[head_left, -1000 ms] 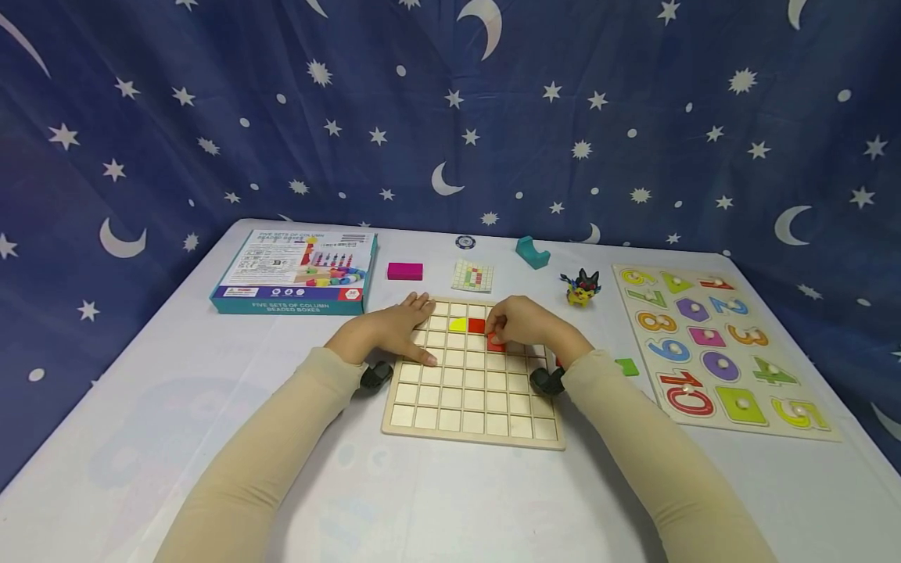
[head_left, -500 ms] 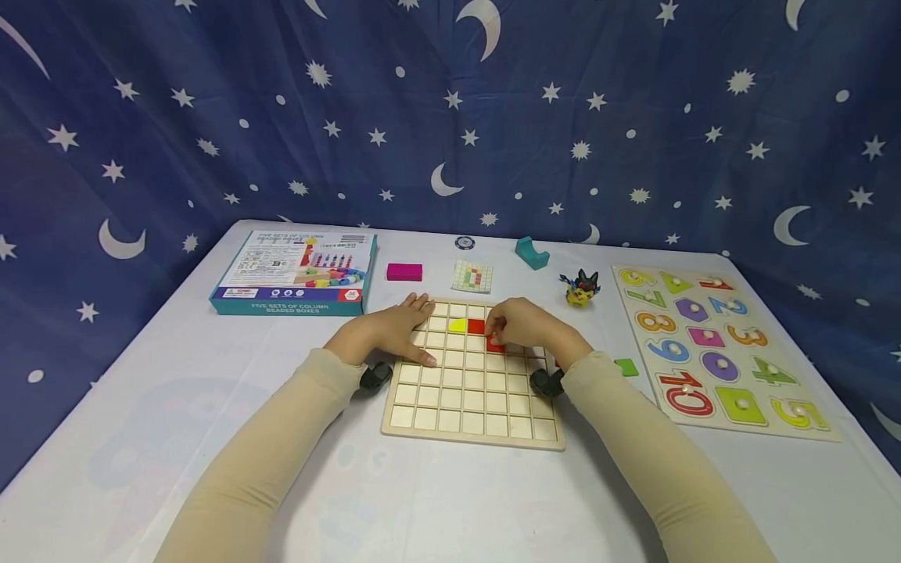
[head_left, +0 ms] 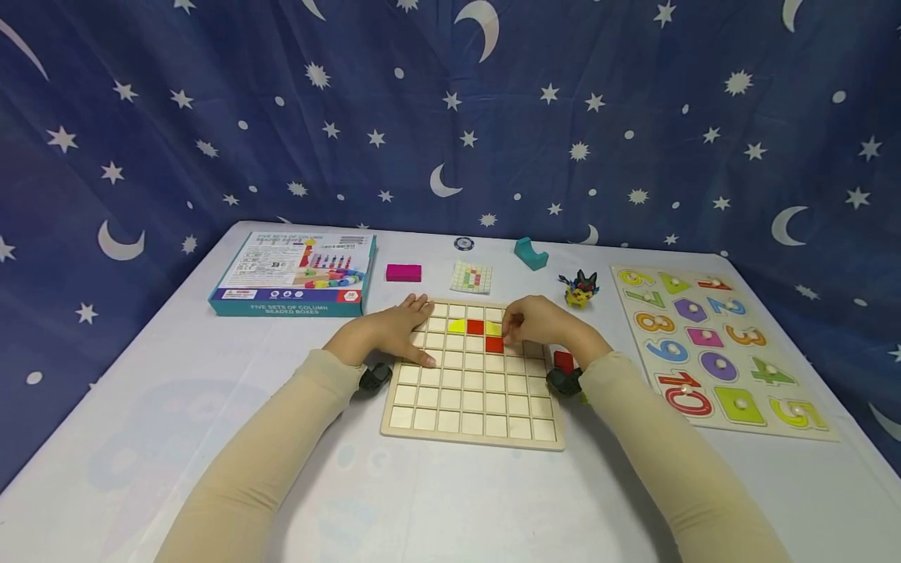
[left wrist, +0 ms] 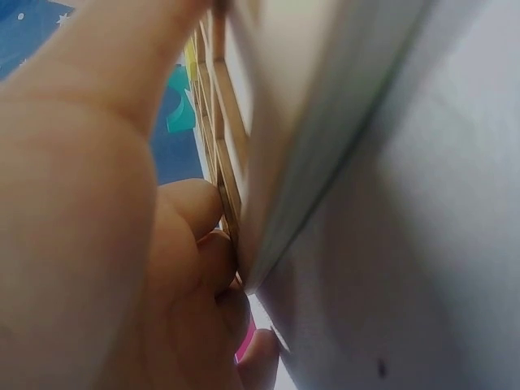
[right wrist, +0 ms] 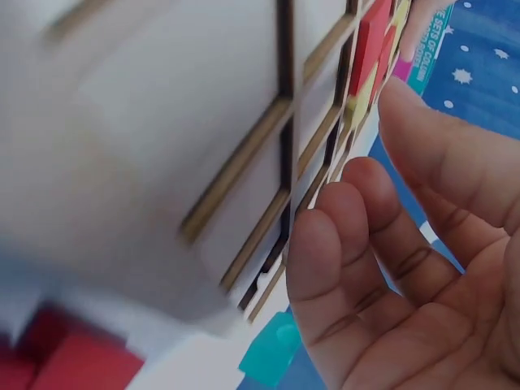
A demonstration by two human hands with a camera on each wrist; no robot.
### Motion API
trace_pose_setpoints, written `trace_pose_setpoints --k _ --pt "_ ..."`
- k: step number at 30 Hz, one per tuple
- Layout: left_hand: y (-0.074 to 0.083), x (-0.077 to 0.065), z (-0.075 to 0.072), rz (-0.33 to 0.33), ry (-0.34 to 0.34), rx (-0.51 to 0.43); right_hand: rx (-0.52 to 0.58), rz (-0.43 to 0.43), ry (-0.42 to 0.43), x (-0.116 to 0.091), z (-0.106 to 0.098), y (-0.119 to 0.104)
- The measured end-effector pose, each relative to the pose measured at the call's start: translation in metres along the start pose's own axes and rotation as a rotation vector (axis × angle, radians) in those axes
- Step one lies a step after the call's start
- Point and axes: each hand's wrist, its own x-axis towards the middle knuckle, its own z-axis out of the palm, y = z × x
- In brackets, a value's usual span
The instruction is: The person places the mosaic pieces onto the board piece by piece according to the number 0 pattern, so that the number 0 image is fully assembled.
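A wooden grid board lies on the table. My left hand rests along its left side, fingers spread. Two red tiles, an upper one and a lower one, sit in its cells near the far side. On either side of the upper red tile is a yellow piece, one on the left and one on the right. My right hand hovers just right of these pieces. In the right wrist view its fingers are loosely bent, apart from the thumb, with nothing between them.
A small pattern card, a magenta block and a teal block stand beyond the board. Red blocks lie by my right wrist. A box is at left, a figurine and number puzzle at right.
My right hand has let go of the lower red tile and moved right. The right yellow piece and the red blocks by the wrist now show. My left hand stays put.
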Motion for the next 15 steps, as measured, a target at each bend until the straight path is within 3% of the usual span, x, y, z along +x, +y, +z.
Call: trace_pose_setpoints --k 15 --pt "0.004 -0.002 -0.002 -0.011 0.000 -0.002 0.026 0.035 0.012 -0.028 -0.014 0.041"
